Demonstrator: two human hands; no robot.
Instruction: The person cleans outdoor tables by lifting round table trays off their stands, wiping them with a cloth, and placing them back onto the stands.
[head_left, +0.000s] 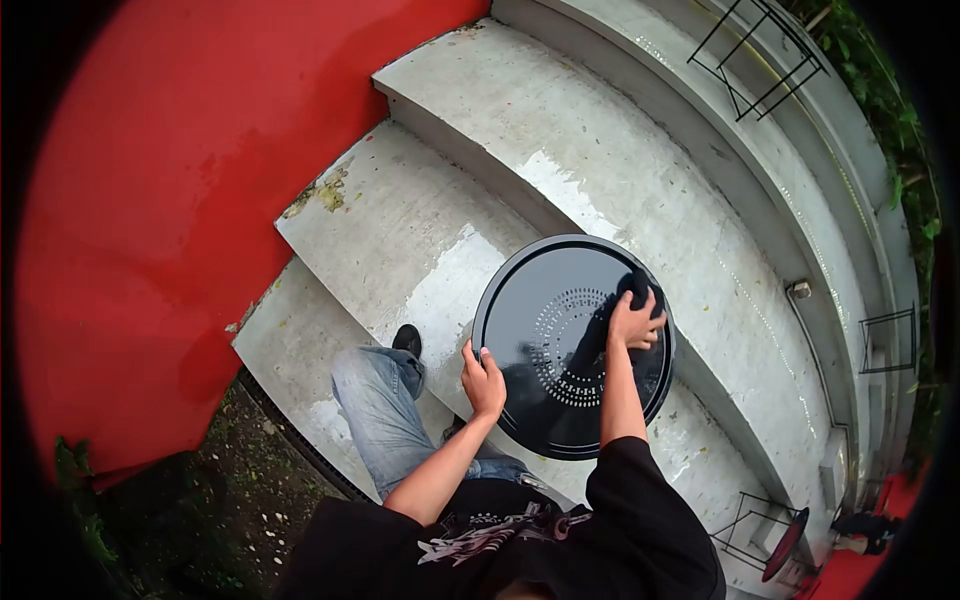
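A round, glossy black tray (560,350) with a raised rim and rings of light dots lies in front of my torso, over the steps. My left hand (484,383) grips its left rim, thumb on the upper side and fingers around the edge. My right hand (634,325) is on the tray's right part, fingers bent over a bunched black cloth (637,283) pressed to the surface near the rim. Light and dark reflections show on the tray.
Curved grey concrete steps (430,190) rise to the right, with wet patches. A red floor (170,200) lies left. Black metal frames (757,60) stand on upper steps. At lower right are a dark red round top (786,545) and another person (868,530). My shoe (407,340) rests on a step.
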